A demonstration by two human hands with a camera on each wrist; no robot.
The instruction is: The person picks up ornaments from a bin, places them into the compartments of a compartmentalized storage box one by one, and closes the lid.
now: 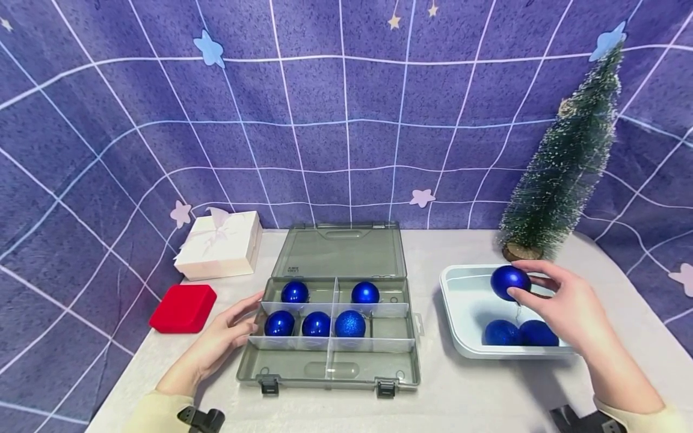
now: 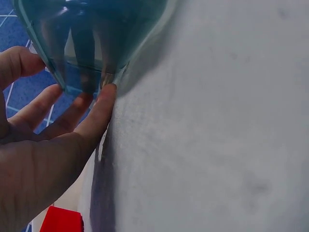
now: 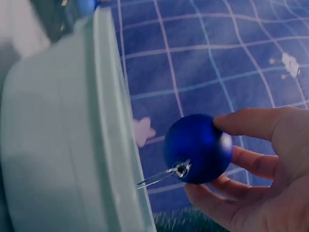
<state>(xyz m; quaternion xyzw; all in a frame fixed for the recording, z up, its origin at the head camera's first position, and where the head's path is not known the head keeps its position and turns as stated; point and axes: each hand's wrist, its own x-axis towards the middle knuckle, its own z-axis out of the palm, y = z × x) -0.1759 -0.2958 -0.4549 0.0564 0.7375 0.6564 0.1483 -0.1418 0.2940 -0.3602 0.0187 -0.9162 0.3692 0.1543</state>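
Observation:
My right hand (image 1: 571,304) pinches a matte blue Christmas bauble (image 1: 511,283) above a white tray (image 1: 452,313); in the right wrist view its silver cap and thin hanging loop show. Inside the tray lie two more blue baubles, a glittery one (image 1: 500,332) and another (image 1: 538,333) partly hidden by the hand. An open, grey see-through divided box (image 1: 373,361) stands in the middle, several blue baubles in its back and middle compartments, among them a glittery bauble (image 1: 350,325). With relaxed fingers, my left hand (image 1: 219,343) touches the box's left side.
A small snowy Christmas tree (image 1: 568,162) stands behind the tray. On the left are a white gift box (image 1: 222,243) with a ribbon and a red box (image 1: 183,308). A purple grid-patterned cloth (image 1: 373,144) closes off the back and sides of the table.

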